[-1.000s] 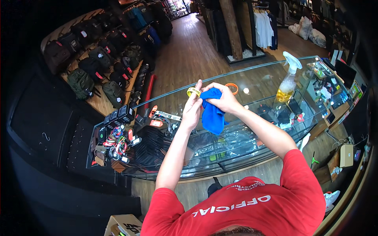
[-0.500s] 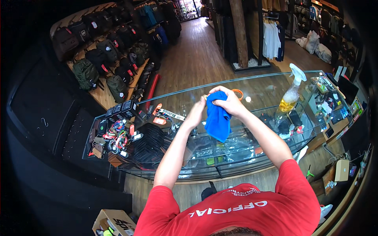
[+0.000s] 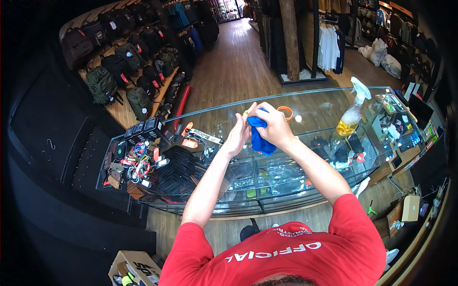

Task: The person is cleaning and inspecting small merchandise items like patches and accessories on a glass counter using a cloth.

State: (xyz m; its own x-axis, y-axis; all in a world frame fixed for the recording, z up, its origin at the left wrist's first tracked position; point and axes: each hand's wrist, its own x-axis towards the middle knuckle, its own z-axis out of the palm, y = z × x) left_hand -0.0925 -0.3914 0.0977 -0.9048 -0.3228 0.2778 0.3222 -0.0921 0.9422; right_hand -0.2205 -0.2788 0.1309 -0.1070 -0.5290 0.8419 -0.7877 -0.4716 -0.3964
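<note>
Above the glass counter [image 3: 305,164], both my hands meet in front of me. My right hand [image 3: 276,125] grips a bunched blue cloth [image 3: 261,146], whose lower end hangs below the fingers. My left hand [image 3: 235,136] is close against the cloth's left side, its fingers together and pointing up. A small yellowish thing [image 3: 246,114] shows at the left fingertips; its kind is too small to make out. Just right of my hands, an orange ring-shaped band [image 3: 285,113] lies on the glass. Farther right stands a clear spray bottle [image 3: 349,117] with yellow liquid and a white trigger head.
On the counter's left are a pile of colourful cords and tags [image 3: 139,164], small black boxes [image 3: 144,129] and a lanyard [image 3: 208,137]. Small goods crowd its right end. A cardboard box [image 3: 133,267] sits at lower left. Backpacks [image 3: 101,85] line the left wall.
My right hand has turned over and gathered the cloth more tightly, so less of it hangs down. The yellowish thing shows more. My left hand has shifted only slightly.
</note>
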